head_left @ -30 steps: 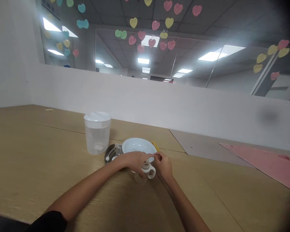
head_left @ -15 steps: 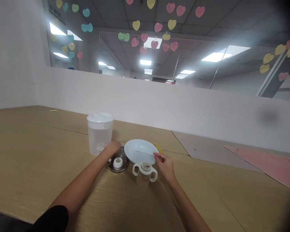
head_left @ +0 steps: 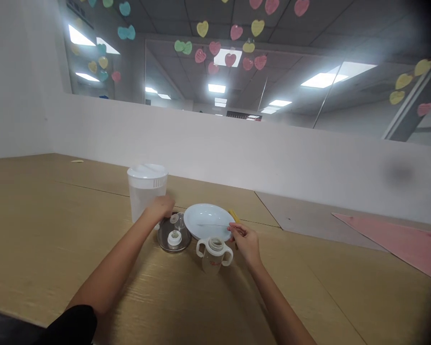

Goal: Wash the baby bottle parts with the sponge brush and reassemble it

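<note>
My right hand (head_left: 244,241) pinches one end of a thin, straight rod (head_left: 213,225), which reaches left over a white, shallow bowl (head_left: 190,221). Just below that hand stands a clear baby bottle (head_left: 211,262) without a cap, its white handles on both sides. At the left, my left hand (head_left: 161,208) is curled above the rim of a round metal tray (head_left: 163,245), close to a lidded plastic pitcher (head_left: 138,199). Its fingertips are hidden. On the tray are a white bottle collar with a nipple (head_left: 174,238) and a clear cap (head_left: 180,221).
Behind the bowl, a yellow item (head_left: 233,215) shows partly. A pink cloth or sheet (head_left: 391,239) lies at the right. The wooden table (head_left: 57,230) runs back to a low white wall (head_left: 201,143) under a window with heart-shaped notes.
My left hand has moved left and a little up, from over the tray toward the pitcher, uncovering more of the tray. My right hand keeps the rod over the bowl. The view has shifted slightly.
</note>
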{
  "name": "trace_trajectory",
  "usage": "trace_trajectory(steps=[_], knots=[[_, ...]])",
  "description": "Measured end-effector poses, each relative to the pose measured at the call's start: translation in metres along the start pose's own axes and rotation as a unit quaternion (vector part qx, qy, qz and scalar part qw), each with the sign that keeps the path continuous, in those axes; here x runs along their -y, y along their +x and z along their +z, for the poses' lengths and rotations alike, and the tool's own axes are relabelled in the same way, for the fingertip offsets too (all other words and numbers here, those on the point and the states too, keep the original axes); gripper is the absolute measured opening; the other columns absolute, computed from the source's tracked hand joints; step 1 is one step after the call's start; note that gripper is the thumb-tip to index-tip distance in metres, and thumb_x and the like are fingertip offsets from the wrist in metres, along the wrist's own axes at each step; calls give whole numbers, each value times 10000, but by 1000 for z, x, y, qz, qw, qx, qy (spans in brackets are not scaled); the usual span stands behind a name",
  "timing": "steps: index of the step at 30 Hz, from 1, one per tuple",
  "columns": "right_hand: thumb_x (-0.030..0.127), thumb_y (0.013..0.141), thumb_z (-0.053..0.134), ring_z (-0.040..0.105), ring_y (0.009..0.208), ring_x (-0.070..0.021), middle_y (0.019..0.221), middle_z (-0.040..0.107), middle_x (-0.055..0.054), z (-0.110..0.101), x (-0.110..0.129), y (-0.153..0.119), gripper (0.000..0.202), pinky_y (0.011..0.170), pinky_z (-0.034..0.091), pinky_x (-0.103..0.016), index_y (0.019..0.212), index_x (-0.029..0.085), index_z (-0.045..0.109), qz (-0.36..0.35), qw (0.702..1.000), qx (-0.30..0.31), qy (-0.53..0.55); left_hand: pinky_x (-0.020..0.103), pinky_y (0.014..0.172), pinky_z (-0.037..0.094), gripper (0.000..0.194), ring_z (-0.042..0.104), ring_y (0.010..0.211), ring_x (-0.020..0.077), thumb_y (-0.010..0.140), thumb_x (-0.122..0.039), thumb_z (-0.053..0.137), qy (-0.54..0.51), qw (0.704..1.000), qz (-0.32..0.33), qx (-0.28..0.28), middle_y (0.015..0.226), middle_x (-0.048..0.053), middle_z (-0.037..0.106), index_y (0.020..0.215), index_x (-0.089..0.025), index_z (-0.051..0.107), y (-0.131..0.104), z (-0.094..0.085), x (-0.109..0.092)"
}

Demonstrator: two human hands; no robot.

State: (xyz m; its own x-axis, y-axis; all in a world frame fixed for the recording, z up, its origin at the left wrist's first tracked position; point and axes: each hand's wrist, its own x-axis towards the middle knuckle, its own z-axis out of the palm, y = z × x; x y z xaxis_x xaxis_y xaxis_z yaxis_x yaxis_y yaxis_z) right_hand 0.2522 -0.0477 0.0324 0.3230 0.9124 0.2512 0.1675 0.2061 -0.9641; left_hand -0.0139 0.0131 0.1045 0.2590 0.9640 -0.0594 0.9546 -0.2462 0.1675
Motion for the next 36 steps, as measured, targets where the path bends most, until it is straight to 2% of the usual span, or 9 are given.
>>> trace_trajectory(steps=[4, 8, 10, 13, 15, 18, 20, 22, 36], knots=[[402, 543, 706, 553, 488, -119, 660, 662, -56, 1, 0, 0, 354, 360, 380, -194, 750, 116, 676, 33, 998, -10, 45, 234, 508, 444, 266, 613, 517, 166, 682, -125, 493, -62, 998, 17, 26, 638, 53, 664, 930, -137, 589, -17, -23, 0], [556, 610, 638, 585, 537, -126, 790, 671, -78, 2, 2, 0, 473, 407, 454, -221, 783, 116, 640, 6, 995, -60, 78, 232, 612, 443, 172, 615, 704, 166, 684, -166, 469, -171, 964, 180, -92, 779, 35, 661, 824, -156, 569, -16, -25, -13], [607, 699, 541, 598, 542, -138, 795, 670, -83, 1, 6, -3, 509, 430, 480, -246, 824, 120, 618, -33, 995, -79, 54, 248, 663, 441, 138, 603, 764, 178, 701, -194, 465, -191, 943, 228, -150, 807, 38, 655, 772, -153, 576, -9, -19, -21], [491, 871, 380, 641, 650, -154, 878, 671, -100, -1, 14, -12, 410, 515, 518, -266, 901, 141, 590, -169, 978, -117, -30, 253, 669, 442, 171, 604, 757, 174, 745, -218, 449, -231, 929, 253, -142, 839, 44, 661, 820, -152, 587, 4, -6, -30], [331, 920, 345, 652, 768, -161, 918, 668, -104, -2, 20, -22, 296, 620, 536, -288, 894, 157, 582, -353, 922, -121, -102, 253, 672, 442, 173, 604, 757, 173, 767, -244, 458, -238, 926, 264, -128, 855, 46, 663, 842, -154, 585, 11, 2, -33], [169, 897, 379, 634, 859, -178, 866, 663, -110, 0, 27, -38, 198, 712, 537, -328, 861, 152, 574, -630, 752, -42, -191, 254, 691, 435, 184, 593, 783, 173, 805, -272, 448, -223, 923, 285, -128, 884, 46, 657, 870, -158, 577, 15, 11, -35], [137, 885, 397, 623, 825, -176, 828, 651, -117, 6, 30, -49, 177, 699, 538, -325, 836, 138, 567, -704, 671, -3, -231, 251, 668, 422, 199, 580, 768, 171, 836, -280, 416, -197, 924, 300, -130, 864, 41, 649, 865, -161, 572, 16, 14, -36], [129, 878, 414, 608, 762, -161, 769, 636, -98, 14, 32, -57, 174, 660, 534, -301, 785, 140, 560, -736, 628, 22, -253, 250, 649, 412, 231, 569, 746, 169, 863, -285, 379, -168, 925, 314, -133, 835, 40, 642, 837, -160, 572, 16, 15, -38], [59, 778, 534, 601, 800, -152, 816, 632, -99, 24, 26, -69, 71, 681, 537, -277, 785, 122, 565, -777, 590, 33, -217, 317, 909, 411, 259, 542, 1040, 207, 893, -246, 379, -117, 926, 328, -148, 1080, 102, 626, 998, -144, 593, 23, 21, -36]])
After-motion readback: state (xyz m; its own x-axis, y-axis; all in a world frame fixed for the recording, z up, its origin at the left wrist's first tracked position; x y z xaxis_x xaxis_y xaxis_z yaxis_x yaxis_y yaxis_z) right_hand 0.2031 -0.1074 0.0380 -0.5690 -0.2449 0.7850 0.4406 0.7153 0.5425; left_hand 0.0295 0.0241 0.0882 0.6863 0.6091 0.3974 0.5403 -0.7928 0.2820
